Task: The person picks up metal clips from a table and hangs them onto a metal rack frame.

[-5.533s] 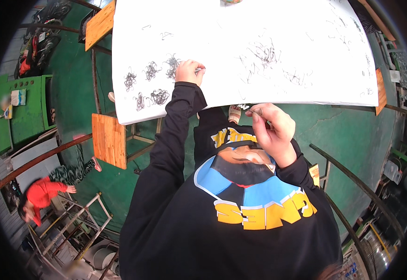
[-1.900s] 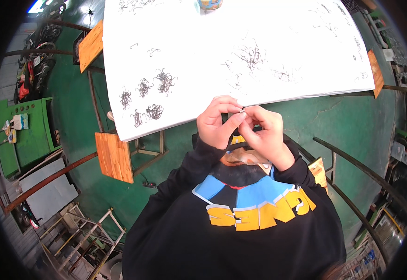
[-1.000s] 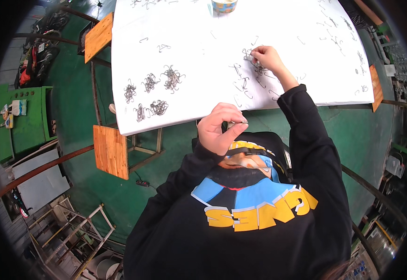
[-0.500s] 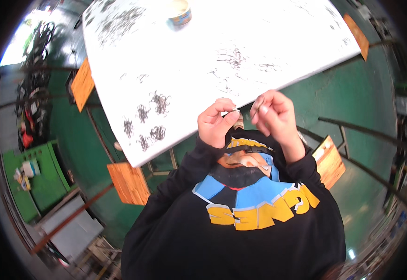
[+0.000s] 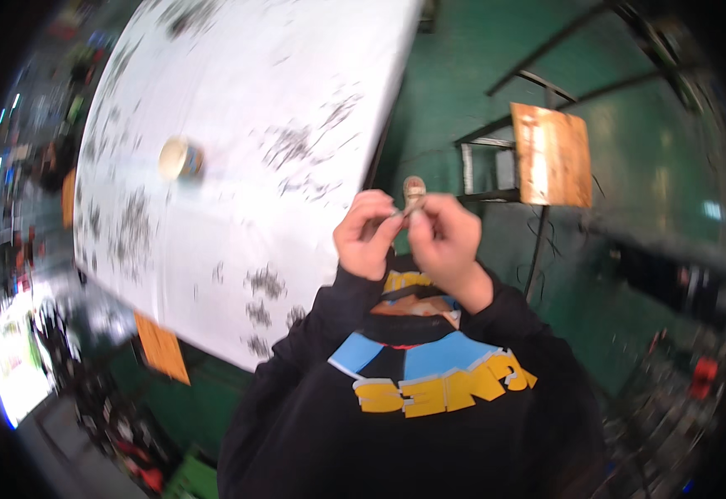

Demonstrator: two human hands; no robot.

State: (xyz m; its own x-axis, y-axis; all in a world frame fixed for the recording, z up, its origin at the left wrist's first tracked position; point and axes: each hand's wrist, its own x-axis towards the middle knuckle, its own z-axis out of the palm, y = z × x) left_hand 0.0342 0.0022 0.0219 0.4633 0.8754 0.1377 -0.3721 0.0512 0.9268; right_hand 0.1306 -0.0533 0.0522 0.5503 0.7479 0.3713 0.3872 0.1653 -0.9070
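My left hand (image 5: 366, 234) and my right hand (image 5: 448, 243) meet in front of my chest, just off the near edge of a white-covered table (image 5: 234, 91). Thumb and fingers are pinched together on each hand. Whatever lies between the fingertips is too small and blurred to name. Thin dark curled pieces (image 5: 289, 145) are scattered on the table left of my hands. Nearer to me, similar pieces lie in small tangled piles (image 5: 265, 283).
A paper tub (image 5: 181, 158) stands on the table among the dark pieces. To the right is a wooden-topped stool (image 5: 552, 158) with a dark metal frame on the green floor (image 5: 454, 58). Another wooden seat (image 5: 163, 348) sits by the table's left end. A shoe (image 5: 413, 190) shows beyond my fingertips.
My view has swung to the right, so the table now appears turned and farther left. My hands, apart before, have come together at the fingertips.
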